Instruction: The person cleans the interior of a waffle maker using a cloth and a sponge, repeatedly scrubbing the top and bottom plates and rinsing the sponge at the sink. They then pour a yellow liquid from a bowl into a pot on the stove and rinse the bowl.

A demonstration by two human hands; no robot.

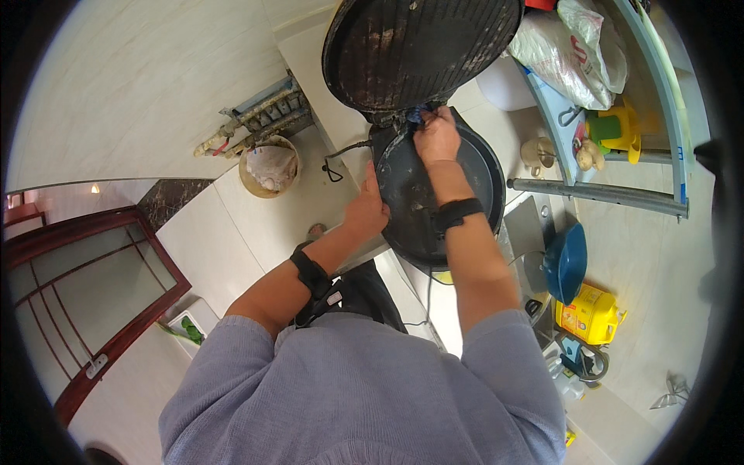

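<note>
An electric griddle lies on the counter before me, its round black lower pan bare to view. The ridged lid is tipped up and back, with worn, brownish patches on its inner face. At the hinge, my right hand is closed around a small blue cloth or scrubber, mostly hidden by the fingers. My left hand lies against the left rim of the pan, one finger stretched along the outside. Whether its other fingers curl under the rim is hidden. Both wrists wear black straps.
A power cord leaves the griddle's left side. Left of the counter, a lined bucket stands below pipes. To the right are a blue rack, a mug, a sink, a blue basin and a yellow jug.
</note>
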